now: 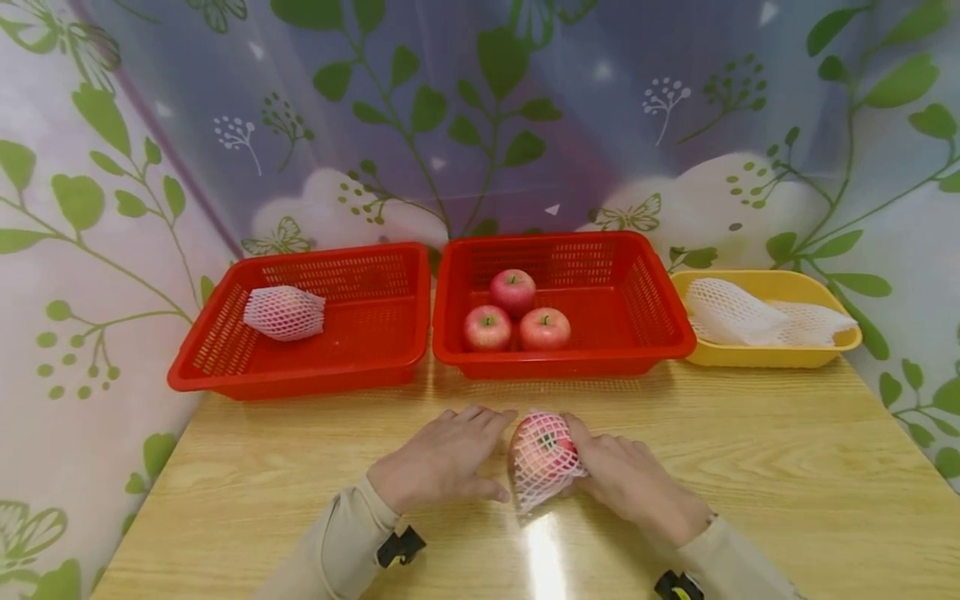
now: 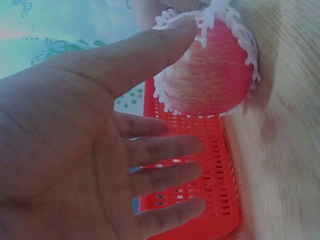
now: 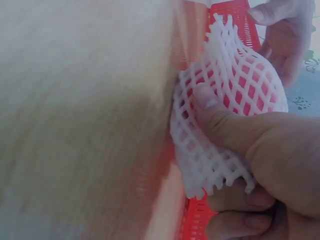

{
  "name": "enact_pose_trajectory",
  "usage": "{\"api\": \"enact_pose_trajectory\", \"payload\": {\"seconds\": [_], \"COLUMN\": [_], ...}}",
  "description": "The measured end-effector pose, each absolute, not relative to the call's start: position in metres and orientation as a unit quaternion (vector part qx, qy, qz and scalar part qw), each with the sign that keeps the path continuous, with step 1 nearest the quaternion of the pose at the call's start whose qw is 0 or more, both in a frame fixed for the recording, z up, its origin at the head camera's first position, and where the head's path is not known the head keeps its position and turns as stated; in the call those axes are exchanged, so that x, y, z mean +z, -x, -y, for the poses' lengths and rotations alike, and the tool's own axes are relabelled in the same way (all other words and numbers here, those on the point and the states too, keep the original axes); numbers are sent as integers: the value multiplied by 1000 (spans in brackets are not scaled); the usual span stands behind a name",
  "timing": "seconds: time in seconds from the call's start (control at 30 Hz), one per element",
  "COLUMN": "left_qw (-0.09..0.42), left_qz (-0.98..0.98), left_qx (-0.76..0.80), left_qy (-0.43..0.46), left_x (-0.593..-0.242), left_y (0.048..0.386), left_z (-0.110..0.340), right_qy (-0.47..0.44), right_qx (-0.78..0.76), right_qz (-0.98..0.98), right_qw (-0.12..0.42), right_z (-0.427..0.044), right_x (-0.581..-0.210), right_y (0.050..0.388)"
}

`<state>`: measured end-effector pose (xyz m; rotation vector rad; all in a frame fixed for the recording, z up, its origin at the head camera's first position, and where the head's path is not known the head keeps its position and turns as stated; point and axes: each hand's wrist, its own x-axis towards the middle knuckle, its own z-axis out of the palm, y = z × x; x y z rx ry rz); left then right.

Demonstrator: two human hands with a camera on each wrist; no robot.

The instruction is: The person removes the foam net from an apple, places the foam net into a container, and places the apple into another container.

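In the head view, a red apple partly covered by a white foam net is at the middle front of the table. My right hand holds its right side; in the right wrist view the thumb presses on the mesh and the other fingers curl below. On the apple's left is my left hand, fingers spread and fairly straight. The left wrist view shows bare apple skin facing that palm, and the left thumb by the net's edge; whether it touches cannot be told.
Behind the hands stands a red basket with three bare apples. Another red basket on the left has one netted apple. At the right, a yellow basket contains white foam nets. A patterned curtain hangs behind.
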<state>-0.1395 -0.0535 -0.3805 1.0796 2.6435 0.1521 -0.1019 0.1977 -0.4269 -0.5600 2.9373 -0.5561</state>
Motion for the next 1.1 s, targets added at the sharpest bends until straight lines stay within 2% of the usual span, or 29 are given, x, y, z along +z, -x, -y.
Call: {"api": "enact_pose_trajectory", "payload": {"seconds": [0.27,1.1], "left_qw": [133,145], "left_qz": [-917,-916], "left_qx": [57,69], "left_qy": [-372,-368], "left_x": [-380,-385], "left_y": [140,138], "left_z": [55,55], "right_qy": [180,202], "right_qx": [-121,-88], "right_qz": [-975,-975], "right_qw": [49,38], "right_z": [-202,-205], "right_x": [-414,-408], "right_y": [107,106]}}
